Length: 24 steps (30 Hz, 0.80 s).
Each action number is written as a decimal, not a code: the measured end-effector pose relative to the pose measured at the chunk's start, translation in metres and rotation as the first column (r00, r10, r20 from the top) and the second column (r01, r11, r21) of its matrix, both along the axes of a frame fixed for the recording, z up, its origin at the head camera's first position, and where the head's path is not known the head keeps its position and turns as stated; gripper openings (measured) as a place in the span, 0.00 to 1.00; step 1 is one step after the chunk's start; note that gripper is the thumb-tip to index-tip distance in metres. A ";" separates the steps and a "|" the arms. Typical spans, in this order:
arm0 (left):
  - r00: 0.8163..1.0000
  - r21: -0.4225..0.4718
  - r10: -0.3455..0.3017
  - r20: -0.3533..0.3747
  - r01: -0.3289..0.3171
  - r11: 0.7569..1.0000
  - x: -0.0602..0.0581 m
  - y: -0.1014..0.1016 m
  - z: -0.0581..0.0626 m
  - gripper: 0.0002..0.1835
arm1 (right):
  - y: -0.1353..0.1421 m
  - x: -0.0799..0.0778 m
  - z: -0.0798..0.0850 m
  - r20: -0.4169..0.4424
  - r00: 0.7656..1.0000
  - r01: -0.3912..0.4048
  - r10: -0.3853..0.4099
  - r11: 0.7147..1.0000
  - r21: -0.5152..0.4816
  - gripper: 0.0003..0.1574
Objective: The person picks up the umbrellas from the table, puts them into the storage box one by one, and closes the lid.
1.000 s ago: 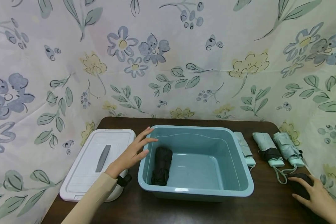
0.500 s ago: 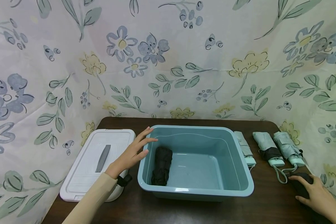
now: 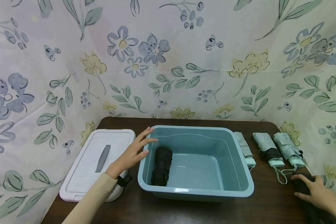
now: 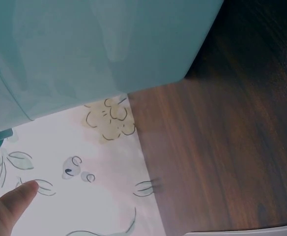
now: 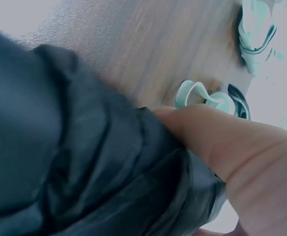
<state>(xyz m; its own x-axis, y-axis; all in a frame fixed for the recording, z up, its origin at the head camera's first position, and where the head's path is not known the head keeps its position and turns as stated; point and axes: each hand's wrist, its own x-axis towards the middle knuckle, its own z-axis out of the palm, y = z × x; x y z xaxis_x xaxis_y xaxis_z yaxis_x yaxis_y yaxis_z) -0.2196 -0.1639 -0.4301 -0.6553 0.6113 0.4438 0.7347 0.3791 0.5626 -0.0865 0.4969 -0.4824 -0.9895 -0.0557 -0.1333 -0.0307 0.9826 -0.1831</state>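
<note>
My right hand (image 3: 315, 193) grips a black folded umbrella (image 3: 301, 186) by the table's right edge. The right wrist view shows the thumb (image 5: 197, 130) pressed along the umbrella's creased cloth (image 5: 99, 157). At the left rim of a light blue plastic bin (image 3: 196, 193), my left hand (image 3: 133, 152) is held with fingers spread and relaxed, the fingertips right at the rim. In the left wrist view only part of that hand (image 4: 11, 209) shows, beside the bin's outer wall (image 4: 104, 54). Another black folded umbrella (image 3: 161, 166) lies inside the bin, along its left side.
Right of the bin lie three pale green folded umbrellas, one (image 3: 245, 149) close against the bin and two (image 3: 268, 149) farther right, with looped wrist cords. A white lid with a grey handle (image 3: 103, 158) lies at the left. Flowered cloth (image 3: 182, 62) hangs behind the dark wooden table (image 3: 184, 213).
My right hand has shifted slightly to the right with the black umbrella, and more of the umbrella shows below the hand. The left hand and the bin have stayed put.
</note>
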 end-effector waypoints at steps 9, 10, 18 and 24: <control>1.000 0.003 -0.005 -0.001 0.005 1.000 -0.001 0.000 -0.001 0.23 | 0.001 0.002 0.008 -0.048 0.998 0.041 -0.039 0.999 0.035 0.41; 1.000 0.000 -0.006 -0.003 0.006 1.000 -0.001 0.000 -0.001 0.23 | -0.001 0.002 0.009 -0.042 0.998 0.045 -0.043 0.998 0.033 0.41; 1.000 -0.007 -0.005 0.006 0.005 1.000 0.000 0.000 -0.001 0.22 | -0.013 0.000 0.020 -0.101 0.995 0.021 -0.020 1.000 0.011 0.38; 1.000 -0.001 -0.006 0.002 0.006 1.000 0.000 0.000 -0.001 0.23 | -0.019 -0.002 0.027 -0.109 0.993 0.043 -0.049 0.997 -0.058 0.37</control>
